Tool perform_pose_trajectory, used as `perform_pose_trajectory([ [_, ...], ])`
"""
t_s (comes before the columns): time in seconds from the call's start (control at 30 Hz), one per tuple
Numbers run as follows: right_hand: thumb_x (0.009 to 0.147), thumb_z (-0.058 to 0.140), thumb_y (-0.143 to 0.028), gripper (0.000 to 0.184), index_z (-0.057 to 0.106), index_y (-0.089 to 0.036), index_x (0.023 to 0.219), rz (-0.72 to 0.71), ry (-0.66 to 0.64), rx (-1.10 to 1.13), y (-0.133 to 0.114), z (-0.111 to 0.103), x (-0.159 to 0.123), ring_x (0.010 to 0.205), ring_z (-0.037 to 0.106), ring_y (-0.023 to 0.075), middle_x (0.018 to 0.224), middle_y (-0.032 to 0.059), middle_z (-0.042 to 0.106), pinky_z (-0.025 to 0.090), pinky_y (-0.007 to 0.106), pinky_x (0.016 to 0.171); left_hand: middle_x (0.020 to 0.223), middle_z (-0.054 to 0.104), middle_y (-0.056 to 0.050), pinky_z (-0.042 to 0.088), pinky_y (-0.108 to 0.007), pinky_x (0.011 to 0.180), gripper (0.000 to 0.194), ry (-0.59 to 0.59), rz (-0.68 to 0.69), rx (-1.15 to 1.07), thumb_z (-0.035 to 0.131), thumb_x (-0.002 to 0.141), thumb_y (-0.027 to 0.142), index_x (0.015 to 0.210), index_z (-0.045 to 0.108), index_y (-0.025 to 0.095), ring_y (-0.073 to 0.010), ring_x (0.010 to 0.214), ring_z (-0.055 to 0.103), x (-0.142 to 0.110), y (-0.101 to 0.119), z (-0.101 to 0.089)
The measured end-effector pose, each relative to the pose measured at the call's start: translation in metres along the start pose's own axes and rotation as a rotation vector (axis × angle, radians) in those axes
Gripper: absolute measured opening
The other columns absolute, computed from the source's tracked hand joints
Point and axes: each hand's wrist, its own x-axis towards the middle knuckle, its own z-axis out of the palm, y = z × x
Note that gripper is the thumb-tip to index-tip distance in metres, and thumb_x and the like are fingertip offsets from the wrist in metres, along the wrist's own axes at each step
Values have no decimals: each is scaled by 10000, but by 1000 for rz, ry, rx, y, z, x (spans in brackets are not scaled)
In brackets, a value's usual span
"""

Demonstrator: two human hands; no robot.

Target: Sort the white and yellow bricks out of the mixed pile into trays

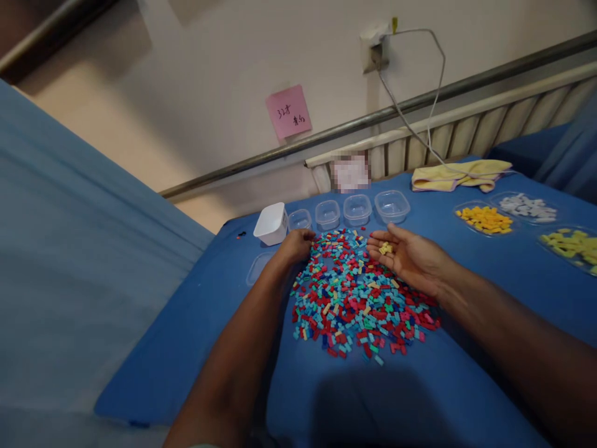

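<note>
A wide heap of small building bricks (354,298) in red, light blue, dark blue, green, pink and pale yellow is spread over the blue-covered surface. At its far left edge is my left hand (298,244), back of the hand up, fingers bent and pinched together; whatever is between the fingertips is hidden. My right hand (413,258) is palm up over the heap's right side, its fingers loosely cupped. Several pale yellow bricks (385,248) rest on those fingers.
Behind the heap stand a white tub (272,225) and several clear plastic containers (328,214). Trays of orange bricks (485,219), white bricks (525,206) and yellow-green bricks (571,246) lie right. A yellow cloth (459,175) and white cable (410,127) are near the wall.
</note>
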Motion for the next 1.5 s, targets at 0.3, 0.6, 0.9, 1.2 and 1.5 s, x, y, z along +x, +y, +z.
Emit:
perform_pose_trajectory([
  [0.3,1160,526,-308,302,733,-176,985,-1,66,-29,-3,11,-9,870,771,173,956,118,767,707,250,785,917,748,-41,481,-310,771,364,35,30,50,688,809,71,1147,816,108,-218,848,671,-6,6,-4],
  [0.6,1160,537,-258,292,733,-174,960,52,-58,7,13,30,-21,865,754,147,917,64,762,690,273,857,1036,778,-50,564,-294,801,263,-84,411,-486,697,913,209,1161,767,155,-194,909,724,-64,107,5],
  [0.9,1164,511,-297,262,677,-207,983,81,26,27,13,29,-24,867,767,178,903,72,754,710,306,852,1091,803,-60,561,-345,929,268,164,333,-364,695,973,304,1180,799,170,-225,1009,743,-91,82,-18],
  [1.2,1159,448,-390,348,666,-210,957,30,28,29,-17,6,-18,638,648,158,793,63,689,563,240,506,1088,810,-76,515,-355,889,258,18,-30,57,607,950,218,1094,807,143,-255,998,736,-132,-19,-33],
  [1.5,1119,550,-430,434,487,-238,735,-88,23,-19,-38,-10,-17,440,307,99,560,-61,357,257,213,379,933,776,-17,437,-326,741,125,-94,-7,76,649,940,226,980,761,188,-208,847,688,-137,-19,-10],
])
